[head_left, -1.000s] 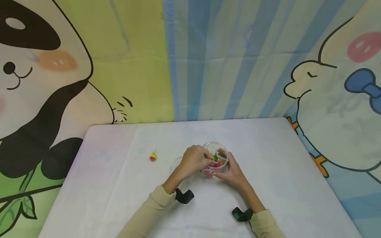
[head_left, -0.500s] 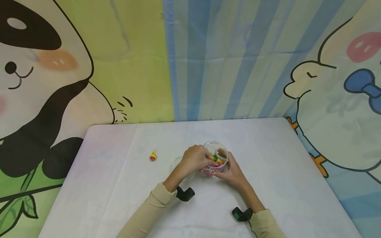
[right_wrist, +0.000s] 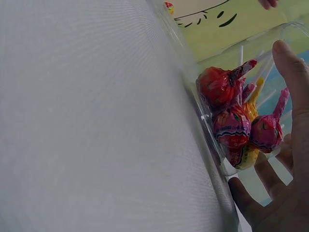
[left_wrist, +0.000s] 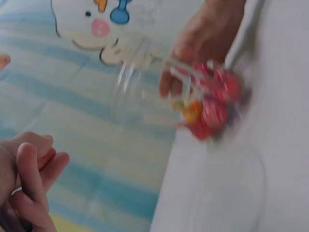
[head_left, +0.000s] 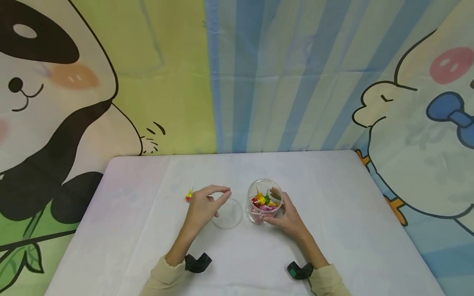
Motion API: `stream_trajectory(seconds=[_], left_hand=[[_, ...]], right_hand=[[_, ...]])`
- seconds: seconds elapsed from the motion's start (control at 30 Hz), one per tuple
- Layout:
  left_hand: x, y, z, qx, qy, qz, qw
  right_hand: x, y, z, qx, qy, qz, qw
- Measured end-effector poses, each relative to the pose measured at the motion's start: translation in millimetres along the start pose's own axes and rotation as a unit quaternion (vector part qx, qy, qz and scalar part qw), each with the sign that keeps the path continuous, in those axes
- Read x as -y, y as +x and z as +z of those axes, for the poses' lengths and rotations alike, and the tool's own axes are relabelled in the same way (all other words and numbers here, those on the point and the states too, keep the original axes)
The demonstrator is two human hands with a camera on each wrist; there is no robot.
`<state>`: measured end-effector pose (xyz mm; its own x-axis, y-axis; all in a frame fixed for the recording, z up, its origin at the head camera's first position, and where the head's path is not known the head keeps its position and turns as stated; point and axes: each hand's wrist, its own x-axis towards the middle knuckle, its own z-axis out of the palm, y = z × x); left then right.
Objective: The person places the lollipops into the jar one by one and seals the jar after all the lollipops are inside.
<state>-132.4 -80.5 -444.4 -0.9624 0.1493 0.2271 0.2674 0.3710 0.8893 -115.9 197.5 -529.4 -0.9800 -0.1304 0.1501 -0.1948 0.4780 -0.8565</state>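
Note:
A clear plastic jar (head_left: pixel 254 217) stands upright on the white table, with several wrapped lollipops (head_left: pixel 263 200) inside, red, pink, yellow and green. My right hand (head_left: pixel 290 216) holds the jar from its right side; the right wrist view shows thumb and fingers spread around the wall (right_wrist: pixel 224 166). My left hand (head_left: pixel 200 209) hovers left of the jar, thumb and index finger close together, nothing visible between them. In the left wrist view, its fingers (left_wrist: pixel 31 169) are loosely bent. A single yellow and red lollipop (head_left: pixel 189 196) lies beyond the left hand, partly covered by it.
A clear round lid (head_left: pixel 242 213) lies flat between the left hand and the jar. Black wrist cameras (head_left: pixel 198 262) sit on both wrists. Behind the table (head_left: pixel 129 213) hangs a cartoon-printed cloth (head_left: pixel 177 82).
My left hand has come out of the jar and moved left, uncovering the lollipops inside and the lid. The right hand keeps its hold on the jar.

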Motion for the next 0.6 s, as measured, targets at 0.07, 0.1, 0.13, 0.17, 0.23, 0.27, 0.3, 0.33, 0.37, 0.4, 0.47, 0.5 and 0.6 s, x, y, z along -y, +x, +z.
stream_trajectory(seconds=[0.07, 0.1, 0.13, 0.17, 0.23, 0.27, 0.3, 0.33, 0.37, 0.4, 0.47, 0.5, 0.6], left_hand=[[12.9, -7.7, -12.0, -0.02, 0.015, -0.019, 0.9995], [18.9, -11.7, -17.1, -0.029, 0.025, -0.027, 0.9989], [25.0, -15.6, -21.4, -0.036, 0.037, -0.033, 0.9981], [30.5, -19.2, -25.1, -0.04, 0.049, -0.041, 0.9972], [38.9, -25.0, -31.4, -0.048, 0.07, -0.055, 0.9948], [42.8, -26.8, -34.0, -0.051, 0.075, -0.062, 0.994], [45.8, -28.0, -36.4, -0.055, 0.08, -0.067, 0.9931], [48.8, -28.5, -38.6, -0.059, 0.088, -0.067, 0.9921], [51.5, -28.2, -40.8, -0.064, 0.096, -0.064, 0.9913], [54.0, -27.0, -43.2, -0.072, 0.108, -0.054, 0.99], [58.5, -21.3, -47.8, -0.099, 0.147, -0.029, 0.9838], [60.9, -16.8, -49.8, -0.116, 0.175, -0.013, 0.9776], [70.5, 3.2, -52.9, -0.165, 0.27, 0.015, 0.9486]], right_hand=[[0, -1, 0, 0.003, 0.001, -0.002, 1.0], [0, -1, 0, 0.005, 0.001, -0.001, 1.0], [-1, -1, 0, 0.006, 0.0, -0.004, 1.0], [-1, -1, 0, 0.006, 0.001, -0.005, 1.0], [-2, -1, -1, 0.002, 0.003, -0.005, 1.0], [-2, -1, -1, 0.001, 0.004, -0.006, 1.0], [-3, -1, -1, 0.0, 0.006, -0.006, 1.0], [-3, -1, -1, -0.002, 0.007, -0.007, 1.0], [-3, -1, -1, -0.002, 0.009, -0.006, 1.0], [-4, -1, -1, 0.0, 0.008, -0.005, 1.0], [-3, 0, -1, 0.004, 0.008, -0.004, 1.0], [-3, 0, -1, 0.005, 0.009, -0.004, 1.0], [-2, 0, -2, 0.002, 0.009, -0.003, 1.0]])
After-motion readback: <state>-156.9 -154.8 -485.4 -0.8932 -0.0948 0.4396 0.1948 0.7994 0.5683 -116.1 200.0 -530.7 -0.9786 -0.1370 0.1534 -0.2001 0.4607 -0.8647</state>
